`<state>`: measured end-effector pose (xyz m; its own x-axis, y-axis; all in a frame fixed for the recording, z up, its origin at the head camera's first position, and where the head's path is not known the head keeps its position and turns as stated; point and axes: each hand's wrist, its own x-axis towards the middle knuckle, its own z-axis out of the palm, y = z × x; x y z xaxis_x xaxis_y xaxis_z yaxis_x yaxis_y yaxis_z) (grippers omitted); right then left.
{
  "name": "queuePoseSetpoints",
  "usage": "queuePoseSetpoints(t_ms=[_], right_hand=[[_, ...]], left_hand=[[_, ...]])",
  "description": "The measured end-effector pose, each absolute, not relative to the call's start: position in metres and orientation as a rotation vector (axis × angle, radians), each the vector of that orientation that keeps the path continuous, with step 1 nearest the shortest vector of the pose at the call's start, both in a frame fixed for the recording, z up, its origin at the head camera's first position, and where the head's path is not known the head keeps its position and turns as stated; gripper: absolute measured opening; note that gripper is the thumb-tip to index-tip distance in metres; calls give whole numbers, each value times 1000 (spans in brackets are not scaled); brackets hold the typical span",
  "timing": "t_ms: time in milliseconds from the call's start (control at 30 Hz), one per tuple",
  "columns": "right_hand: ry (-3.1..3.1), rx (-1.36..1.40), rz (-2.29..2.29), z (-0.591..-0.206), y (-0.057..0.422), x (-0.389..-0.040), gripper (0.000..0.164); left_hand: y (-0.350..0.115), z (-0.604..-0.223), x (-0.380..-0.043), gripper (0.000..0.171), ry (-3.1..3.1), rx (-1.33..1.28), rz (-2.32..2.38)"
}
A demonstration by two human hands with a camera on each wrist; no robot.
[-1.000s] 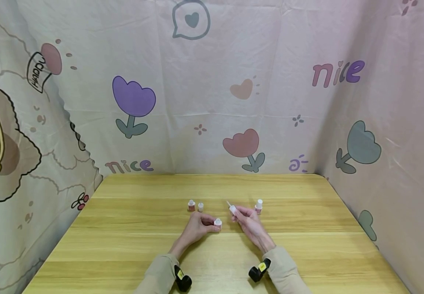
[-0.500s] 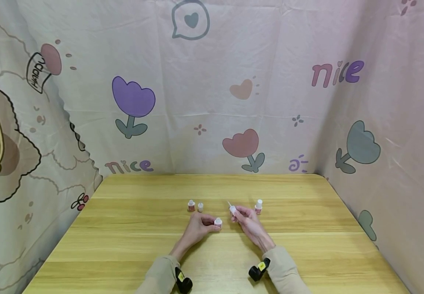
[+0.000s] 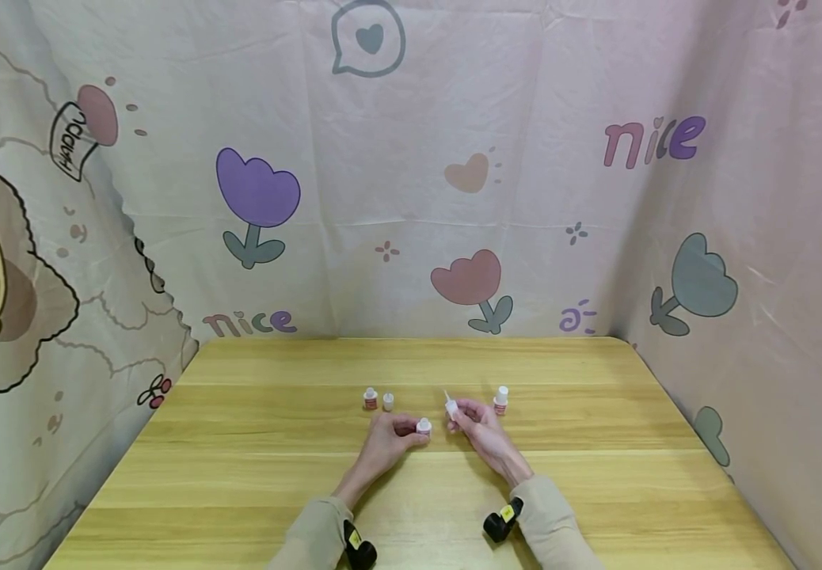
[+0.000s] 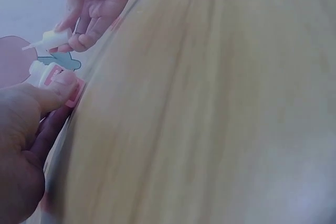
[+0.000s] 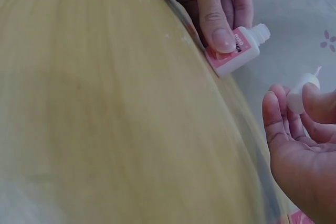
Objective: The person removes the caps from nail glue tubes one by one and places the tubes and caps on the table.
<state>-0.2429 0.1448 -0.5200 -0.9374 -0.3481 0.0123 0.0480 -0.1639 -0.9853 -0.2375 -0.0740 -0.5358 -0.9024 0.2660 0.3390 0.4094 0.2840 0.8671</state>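
Observation:
My left hand [image 3: 391, 439] grips a small white bottle [image 5: 239, 51] with a pink label, thumb on the label. The bottle's neck is uncapped, and its base appears to be on the table. To its right, my right hand [image 3: 481, 431] pinches a white cap [image 5: 300, 94] between thumb and fingers. A thin applicator tip [image 4: 32, 45] sticks out of this cap and points upward, apart from the bottle. Behind my left hand stands a second small bottle [image 3: 371, 400] with a red label, next to a small white cap [image 3: 388, 403]. A capped bottle [image 3: 500, 400] stands just behind my right hand.
The wooden table [image 3: 254, 459] extends around both hands. Its back edge meets a printed cloth [image 3: 382, 277] that hangs behind, with more cloth at both sides. Each sleeve cuff carries a black wrist camera [image 3: 502, 521].
My left hand and the bottle have shifted very slightly right and away. The applicator tip in my right hand has tilted a little more upright. Both holds stay the same.

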Motion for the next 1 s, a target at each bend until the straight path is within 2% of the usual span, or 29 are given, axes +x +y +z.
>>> queuePoseSetpoints(t_ms=[167, 400, 700, 1000], right_hand=[[1858, -301, -2173, -520, 144, -245, 38], [1964, -308, -2122, -519, 144, -247, 47], [2223, -264, -2025, -521, 140, -254, 35], [2371, -268, -1967, -518, 137, -257, 33]], left_hand=[[-70, -536, -238, 16, -2418, -601, -1671], [-63, -533, -238, 17, -2409, -539, -1633], [-56, -534, -241, 20, -2401, -430, -1620], [-49, -532, -241, 17, -2406, -315, -1589]])
